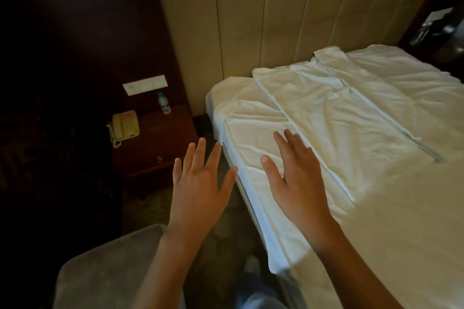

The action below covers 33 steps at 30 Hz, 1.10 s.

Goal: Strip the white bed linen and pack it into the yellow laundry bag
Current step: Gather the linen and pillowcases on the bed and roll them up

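Observation:
White bed linen (pixel 339 113) lies wrinkled over the bed, with folded strips running diagonally from the headboard toward the lower right. My right hand (pixel 293 178) hovers over the linen near the bed's left edge, fingers straight and spread, holding nothing. My left hand (pixel 200 183) is stretched out beside the bed's edge over the floor, fingers spread, empty. No yellow laundry bag is in view.
A dark wooden nightstand (pixel 160 148) left of the bed carries a beige telephone (pixel 124 128) and a water bottle (pixel 164 103). A padded beige headboard (pixel 276 27) backs the bed. A grey upholstered seat (pixel 108 268) stands at the lower left. Carpet runs between them.

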{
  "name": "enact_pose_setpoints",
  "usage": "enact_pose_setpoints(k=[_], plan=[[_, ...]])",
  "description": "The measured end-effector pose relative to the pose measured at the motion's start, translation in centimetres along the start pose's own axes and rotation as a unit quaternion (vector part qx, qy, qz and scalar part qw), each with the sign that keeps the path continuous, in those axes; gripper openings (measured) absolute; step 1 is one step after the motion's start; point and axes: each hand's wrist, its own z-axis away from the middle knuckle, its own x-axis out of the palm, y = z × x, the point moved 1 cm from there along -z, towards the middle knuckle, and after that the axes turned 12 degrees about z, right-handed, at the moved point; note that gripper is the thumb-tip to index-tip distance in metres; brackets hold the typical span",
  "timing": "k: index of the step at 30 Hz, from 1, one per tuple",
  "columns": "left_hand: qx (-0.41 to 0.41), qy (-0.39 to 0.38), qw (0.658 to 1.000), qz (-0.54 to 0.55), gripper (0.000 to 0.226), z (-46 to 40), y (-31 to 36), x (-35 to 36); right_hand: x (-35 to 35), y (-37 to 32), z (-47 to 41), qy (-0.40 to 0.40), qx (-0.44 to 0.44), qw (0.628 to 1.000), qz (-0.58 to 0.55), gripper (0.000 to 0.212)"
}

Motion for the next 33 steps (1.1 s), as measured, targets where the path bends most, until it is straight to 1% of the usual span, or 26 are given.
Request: enact_pose_setpoints(k=[4, 7, 12, 17, 22, 24, 28, 30, 33], plan=[[0.012, -0.014, 1.000, -0.022, 0.081, -10.2, 0.6, 0.5, 1.3, 0.2, -9.3, 0.000, 0.008, 1.000, -0.005, 0.079], [0.026, -0.002, 0.999, -0.028, 0.082, -17.3, 0.7, 1.5, 2.1, 1.0, -16.0, -0.005, 0.015, 1.000, -0.007, 0.081], [0.043, -0.037, 0.998, -0.030, 0.088, -26.0, 0.4, 3.2, 3.4, 2.8, -24.5, 0.001, 0.045, 0.999, 0.005, 0.084], [0.081, -0.053, 0.995, -0.001, 0.087, -35.8, -0.3, 5.5, 4.9, 4.3, -32.2, 0.020, 0.105, 0.994, 0.022, 0.084], [0.139, -0.098, 0.985, 0.018, 0.090, -46.2, -1.5, 8.8, 6.8, 5.3, -39.7, 0.055, 0.164, 0.984, 0.042, 0.079], [0.166, -0.121, 0.978, 0.030, 0.092, -51.1, -1.7, 10.0, 8.0, 6.0, -43.0, 0.065, 0.198, 0.977, 0.052, 0.073], [0.227, -0.199, 0.953, 0.030, 0.096, -61.1, -1.6, 11.6, 9.6, 6.9, -49.6, 0.090, 0.310, 0.945, 0.051, 0.059], [0.258, -0.219, 0.940, 0.038, 0.095, -65.1, -1.2, 12.0, 9.8, 7.0, -52.4, 0.107, 0.345, 0.931, 0.052, 0.056], [0.295, -0.243, 0.923, 0.044, 0.095, -70.3, -0.7, 13.3, 10.3, 7.1, -55.9, 0.118, 0.379, 0.915, 0.072, 0.060]])
